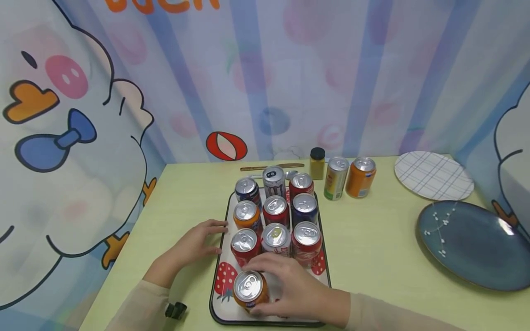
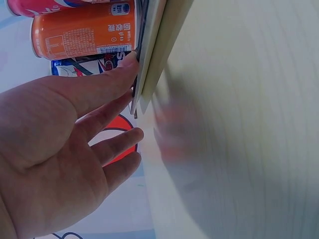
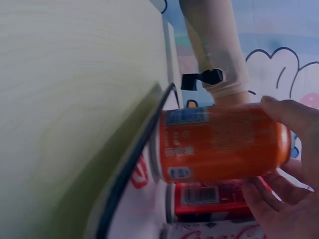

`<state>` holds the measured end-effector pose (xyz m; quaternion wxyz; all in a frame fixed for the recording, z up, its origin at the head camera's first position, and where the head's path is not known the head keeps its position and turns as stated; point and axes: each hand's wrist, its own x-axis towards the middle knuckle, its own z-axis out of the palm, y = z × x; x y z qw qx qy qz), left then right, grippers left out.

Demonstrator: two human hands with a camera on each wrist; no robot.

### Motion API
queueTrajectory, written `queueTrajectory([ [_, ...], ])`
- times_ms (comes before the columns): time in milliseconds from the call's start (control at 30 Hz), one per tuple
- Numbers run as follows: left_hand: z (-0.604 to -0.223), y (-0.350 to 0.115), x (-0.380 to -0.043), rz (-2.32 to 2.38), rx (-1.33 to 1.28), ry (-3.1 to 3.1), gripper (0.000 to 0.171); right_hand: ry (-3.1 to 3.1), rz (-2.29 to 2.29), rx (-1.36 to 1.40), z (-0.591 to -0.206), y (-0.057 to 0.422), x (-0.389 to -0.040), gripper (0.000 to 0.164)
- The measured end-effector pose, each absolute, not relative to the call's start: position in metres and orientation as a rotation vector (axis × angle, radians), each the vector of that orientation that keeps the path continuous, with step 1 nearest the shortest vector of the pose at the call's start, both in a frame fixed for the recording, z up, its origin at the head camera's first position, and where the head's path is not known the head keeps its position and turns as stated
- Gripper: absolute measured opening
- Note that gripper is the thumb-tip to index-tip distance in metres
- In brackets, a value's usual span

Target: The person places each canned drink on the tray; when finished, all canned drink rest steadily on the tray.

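An orange soda can (image 1: 248, 287) stands upright at the front left of a strawberry-patterned tray (image 1: 227, 309). My right hand (image 1: 298, 285) grips this can, with the thumb at its near side and the fingers round the far side; the right wrist view shows the can (image 3: 224, 142) standing on or just over the tray surface. Behind it stand rows of cans, among them a red can (image 1: 245, 246), a white can (image 1: 276, 239) and another orange can (image 1: 247, 215). My left hand (image 1: 196, 241) rests at the tray's left edge, its fingers loosely spread; the thumb (image 2: 107, 84) touches the rim.
Behind the tray lie a knife (image 1: 273, 167) and a spoon (image 1: 292, 174). A black-capped jar (image 1: 317, 164), a yellow-green can (image 1: 336, 178) and an orange can (image 1: 361, 177) stand right of them. A checked plate (image 1: 432, 174) and a dark blue plate (image 1: 476, 248) lie at the right.
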<state>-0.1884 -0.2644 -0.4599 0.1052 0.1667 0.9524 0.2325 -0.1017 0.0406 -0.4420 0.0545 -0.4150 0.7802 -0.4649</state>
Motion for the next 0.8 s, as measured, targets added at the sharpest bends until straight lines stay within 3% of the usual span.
queueTrajectory([
  [367, -0.459, -0.264, -0.188, 0.7, 0.483, 2.793, 0.054, 2.549, -1.645, -1.325, -0.427, 0.098, -0.121, 0.048],
  [800, -0.457, -0.264, -0.186, 0.707, 0.486, 2.794, 0.053, 3.138, -1.514, -0.968, -0.437, 0.19, -0.194, 0.045],
])
